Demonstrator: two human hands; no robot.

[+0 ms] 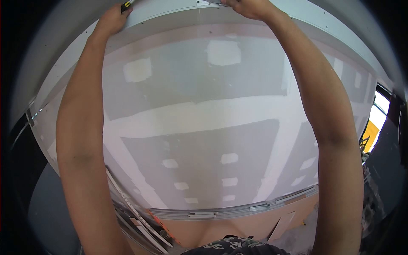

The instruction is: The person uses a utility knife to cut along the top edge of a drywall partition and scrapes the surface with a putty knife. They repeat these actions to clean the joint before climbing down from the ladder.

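Raised to the upper left, my left hand (114,19) is closed around a tool with a black-and-yellow handle (126,6); its far end is cut off by the top edge of the view. My right hand (250,7) is up at the top, its fingers closed at the end of a thin grey metal piece (209,3). That piece lies against the white plasterboard bulkhead (170,10), and its kind cannot be made out. Both hands are close to the bulkhead's lower edge, partly out of frame.
Behind is a grey plasterboard wall (199,159) with white filled joints and patches. Metal profiles (204,213) lie along its foot by brown boards (187,229). Long strips (136,221) lean at lower left. A bright opening (376,117) shows at right.
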